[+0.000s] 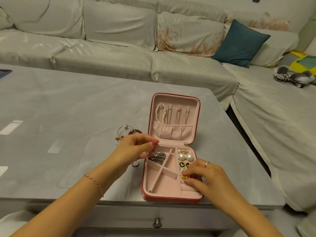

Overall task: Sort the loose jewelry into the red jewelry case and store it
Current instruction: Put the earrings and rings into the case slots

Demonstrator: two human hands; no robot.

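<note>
Right hand (203,177) pinches a small gold trinket (185,177) in the ring rolls of the open red case (171,151), soft pink inside, on the grey table (68,108), while left hand (136,147) pinches a silver chain (158,155) over its top-left compartment.

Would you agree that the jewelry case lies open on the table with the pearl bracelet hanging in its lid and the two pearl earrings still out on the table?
Not quite: the head view shows the two pearl earrings already inside the open jewelry case, in a right-hand compartment. The pearl bracelet does hang in the lid, and the case lies on the table.
</note>
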